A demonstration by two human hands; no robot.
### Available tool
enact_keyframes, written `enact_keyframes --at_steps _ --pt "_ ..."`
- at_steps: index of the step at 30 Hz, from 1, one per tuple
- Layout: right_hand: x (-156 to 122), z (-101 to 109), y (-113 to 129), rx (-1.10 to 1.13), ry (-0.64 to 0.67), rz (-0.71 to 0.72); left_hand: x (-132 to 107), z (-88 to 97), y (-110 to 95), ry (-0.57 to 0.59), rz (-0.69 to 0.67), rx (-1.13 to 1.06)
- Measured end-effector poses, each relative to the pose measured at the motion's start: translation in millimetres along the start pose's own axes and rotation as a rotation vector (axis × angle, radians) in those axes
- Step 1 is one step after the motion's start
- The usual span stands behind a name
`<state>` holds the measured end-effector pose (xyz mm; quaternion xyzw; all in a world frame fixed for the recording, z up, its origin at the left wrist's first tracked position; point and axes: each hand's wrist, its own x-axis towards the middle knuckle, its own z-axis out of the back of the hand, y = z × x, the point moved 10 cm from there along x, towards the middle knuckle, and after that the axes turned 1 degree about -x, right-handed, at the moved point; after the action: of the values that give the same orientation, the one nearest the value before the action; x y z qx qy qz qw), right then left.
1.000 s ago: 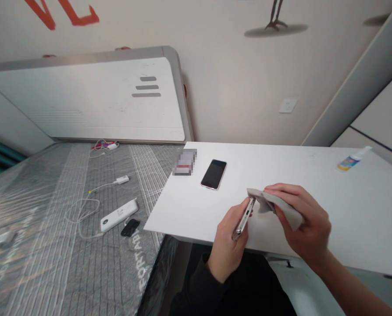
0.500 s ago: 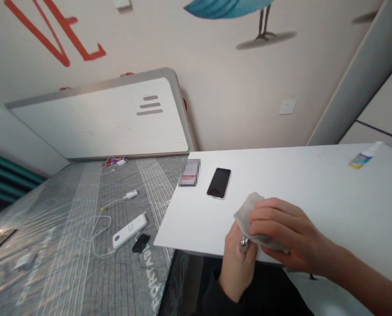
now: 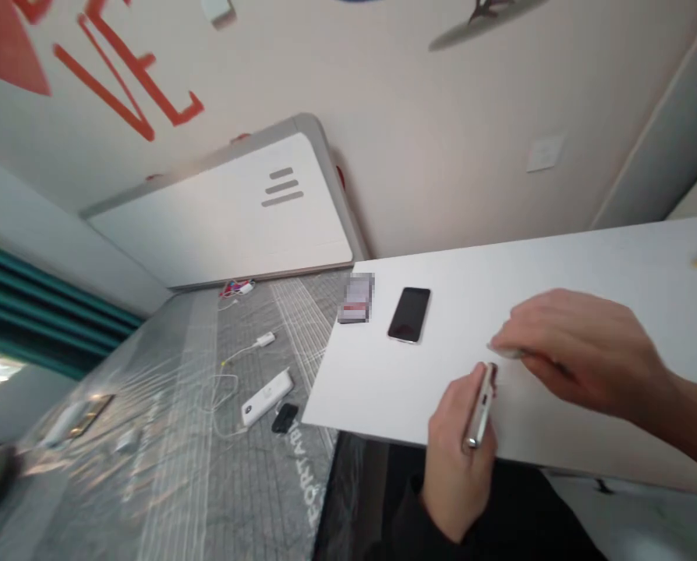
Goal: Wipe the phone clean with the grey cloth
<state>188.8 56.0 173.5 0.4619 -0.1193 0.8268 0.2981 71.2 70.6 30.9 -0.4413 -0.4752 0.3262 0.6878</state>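
The left hand [image 3: 451,467] grips a silver phone [image 3: 480,407] edgewise; the right hand [image 3: 582,347] seemingly pinches a cloth [image 3: 507,352].

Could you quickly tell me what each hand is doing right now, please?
Left hand: closed around a silver phone held on edge.
Right hand: curled, apparently pinching a grey cloth, mostly hidden.
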Motion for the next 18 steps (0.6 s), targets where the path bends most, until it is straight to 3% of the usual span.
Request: enact_keyframes --at_steps 4,8,15,18 --pt "8 14 -9 0.031 -0.026 -0.089 0 5.3 4 -0.028 0.015 -0.002" --pt "4 -2 13 0.117 -0.003 -0.111 1 5.3 5 -0.024 0.035 0.065" --pt "-6 -30 25 0.158 0.103 -0.112 0 3.1 7 -0.026 0.023 0.078" --pt "-8 -38 39 0.132 0.104 -0.073 6 3.6 3 0.064 -0.053 0.112"
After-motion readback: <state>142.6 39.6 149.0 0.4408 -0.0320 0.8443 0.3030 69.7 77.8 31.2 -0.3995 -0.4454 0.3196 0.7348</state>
